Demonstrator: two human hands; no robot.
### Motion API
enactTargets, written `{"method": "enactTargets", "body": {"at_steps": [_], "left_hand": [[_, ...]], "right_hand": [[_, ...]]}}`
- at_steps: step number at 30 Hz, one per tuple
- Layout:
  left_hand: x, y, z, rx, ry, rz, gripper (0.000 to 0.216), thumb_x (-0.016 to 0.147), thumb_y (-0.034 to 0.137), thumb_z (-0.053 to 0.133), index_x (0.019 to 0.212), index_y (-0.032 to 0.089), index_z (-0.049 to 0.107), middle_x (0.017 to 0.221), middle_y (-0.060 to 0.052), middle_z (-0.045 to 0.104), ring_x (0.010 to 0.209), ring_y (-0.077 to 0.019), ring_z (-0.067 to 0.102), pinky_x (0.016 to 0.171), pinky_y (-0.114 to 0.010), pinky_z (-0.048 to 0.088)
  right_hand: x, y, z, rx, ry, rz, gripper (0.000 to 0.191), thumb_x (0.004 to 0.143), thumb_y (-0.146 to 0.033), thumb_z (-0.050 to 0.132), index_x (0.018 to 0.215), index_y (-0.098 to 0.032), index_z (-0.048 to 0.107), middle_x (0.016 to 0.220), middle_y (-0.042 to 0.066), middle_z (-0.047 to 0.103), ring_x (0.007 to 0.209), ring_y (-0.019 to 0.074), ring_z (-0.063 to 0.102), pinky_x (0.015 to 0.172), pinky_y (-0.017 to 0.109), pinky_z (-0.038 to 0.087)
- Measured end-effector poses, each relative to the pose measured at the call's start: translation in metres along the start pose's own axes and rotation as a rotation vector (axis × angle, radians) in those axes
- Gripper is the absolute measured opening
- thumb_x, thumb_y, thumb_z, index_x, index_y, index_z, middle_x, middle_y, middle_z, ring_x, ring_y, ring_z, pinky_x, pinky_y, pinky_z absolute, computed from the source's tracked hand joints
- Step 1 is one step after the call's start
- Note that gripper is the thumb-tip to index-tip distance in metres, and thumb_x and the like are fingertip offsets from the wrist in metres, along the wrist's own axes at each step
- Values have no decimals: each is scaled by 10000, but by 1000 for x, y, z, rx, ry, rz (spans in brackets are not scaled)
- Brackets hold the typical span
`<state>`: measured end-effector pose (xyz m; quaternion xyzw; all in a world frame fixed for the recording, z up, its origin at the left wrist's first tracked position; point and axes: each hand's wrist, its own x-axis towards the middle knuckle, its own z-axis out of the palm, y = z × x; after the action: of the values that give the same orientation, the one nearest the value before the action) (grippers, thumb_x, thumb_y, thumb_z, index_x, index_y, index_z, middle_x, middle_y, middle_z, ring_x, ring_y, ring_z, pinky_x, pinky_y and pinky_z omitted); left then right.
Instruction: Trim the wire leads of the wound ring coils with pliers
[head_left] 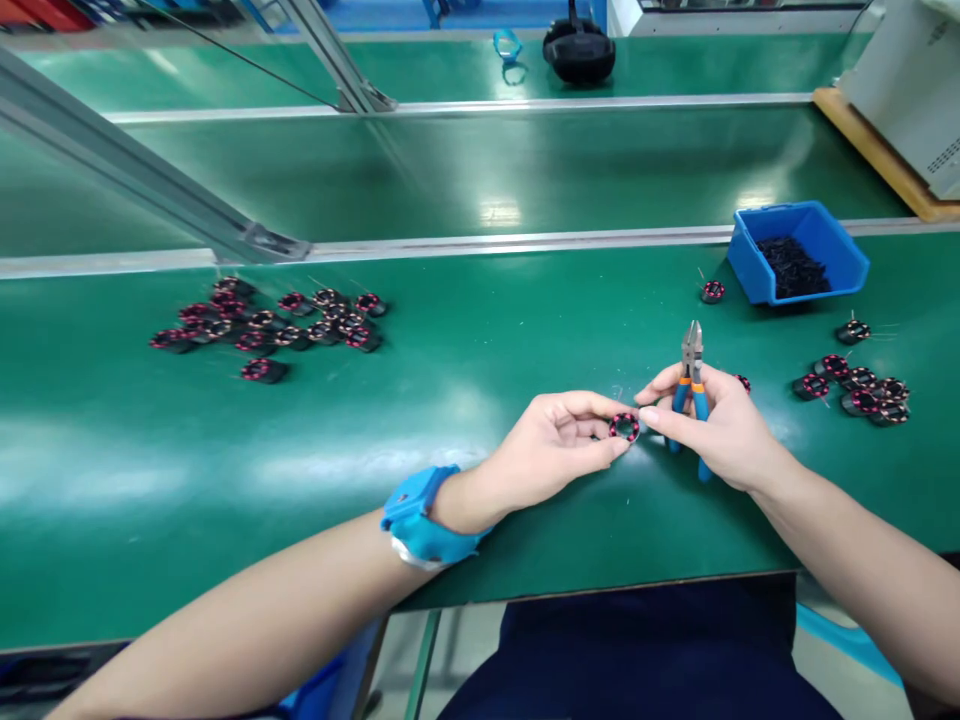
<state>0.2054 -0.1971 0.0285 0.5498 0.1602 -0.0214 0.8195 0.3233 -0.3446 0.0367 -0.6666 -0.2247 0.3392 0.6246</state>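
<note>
My left hand (562, 445), with a blue strap at the wrist, pinches a small ring-shaped wound motor stator (624, 428) by its edge; its face shows dark red spots. Across from it, my right hand (712, 420) has diagonal cutters (694, 385) resting in the palm, jaws pointing away from me, blue and orange handles running between the fingers. My right thumb and index fingertip meet at the stator's right side; whatever they pinch there is too small to make out. Behind my right hand another stator (742, 383) is partly hidden.
Many similar stators (262, 370) lie grouped at the left. More stators (861, 402) sit at the right, and a single stator (713, 291) lies beside a blue bin (847, 285) of small black pieces. A metal rail (480, 242) runs along the back of the green bench.
</note>
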Motion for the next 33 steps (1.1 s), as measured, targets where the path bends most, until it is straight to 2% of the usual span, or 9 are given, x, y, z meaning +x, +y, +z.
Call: {"method": "enactTargets", "body": {"at_steps": [5, 10, 13, 16, 19, 23, 25, 29, 33], "left_hand": [[-5, -3, 2, -50, -90, -57, 286, 652, 70, 785, 912, 116, 676, 822, -32, 729, 755, -100, 685, 734, -210, 545], [-6, 2, 0, -29, -131, -87, 268, 677, 63, 765, 921, 108, 665, 811, -36, 718, 736, -91, 671, 689, -187, 533], [-5, 1, -1, -32, -129, -60, 267, 679, 77, 768, 917, 115, 654, 804, -32, 708, 735, -96, 666, 683, -197, 536], [-4, -1, -2, -17, -139, -65, 261, 684, 88, 764, 916, 118, 647, 804, -32, 706, 741, -101, 669, 701, -211, 538], [-3, -1, -2, 18, -162, -88, 242, 688, 97, 758, 905, 117, 653, 825, -44, 712, 744, -107, 672, 694, -217, 540], [-3, 1, -3, 59, -165, -108, 240, 686, 101, 762, 901, 113, 656, 845, -57, 712, 724, -105, 664, 662, -211, 537], [-3, 1, -3, 36, -165, -103, 254, 690, 92, 758, 915, 117, 645, 836, -50, 707, 727, -101, 661, 668, -208, 535], [-3, 1, -5, -23, -190, -92, 295, 707, 65, 739, 969, 127, 619, 797, -18, 682, 666, -73, 641, 616, -172, 518], [-3, 2, -7, 21, -222, -120, 338, 726, 81, 735, 1030, 128, 595, 905, -64, 686, 691, -103, 670, 606, -199, 547]], "right_hand": [[2, -4, 3, -64, -17, -37, 339, 609, -350, 833, 733, -171, 575, 678, -15, 610, 602, 105, 552, 619, 269, 494], [4, -5, -11, -68, 82, -31, 372, 603, -368, 836, 798, -173, 587, 721, -6, 621, 608, 111, 561, 608, 272, 486], [2, -10, -14, -109, -49, 35, 346, 640, -369, 814, 822, -173, 595, 771, 20, 653, 642, 124, 578, 618, 277, 491], [-1, -15, -10, -166, -148, 17, 262, 681, -332, 785, 746, -179, 582, 696, -9, 614, 627, 112, 554, 633, 269, 486], [1, -15, -6, -206, -91, -37, 265, 685, -336, 782, 706, -184, 567, 661, -23, 569, 603, 105, 525, 605, 259, 467], [4, -10, -15, -132, 62, -39, 309, 666, -368, 790, 791, -179, 579, 702, -10, 586, 576, 105, 522, 535, 251, 439], [4, -12, -23, -90, -30, 37, 297, 703, -379, 763, 831, -173, 590, 709, 1, 610, 568, 109, 540, 522, 247, 440], [-1, -22, -36, -89, -415, 193, 227, 823, -377, 648, 861, -154, 636, 717, 37, 666, 566, 119, 580, 541, 247, 472], [-5, -28, -45, -174, -565, 229, 226, 865, -363, 595, 918, -154, 666, 726, 44, 676, 592, 133, 607, 543, 242, 487]]}}
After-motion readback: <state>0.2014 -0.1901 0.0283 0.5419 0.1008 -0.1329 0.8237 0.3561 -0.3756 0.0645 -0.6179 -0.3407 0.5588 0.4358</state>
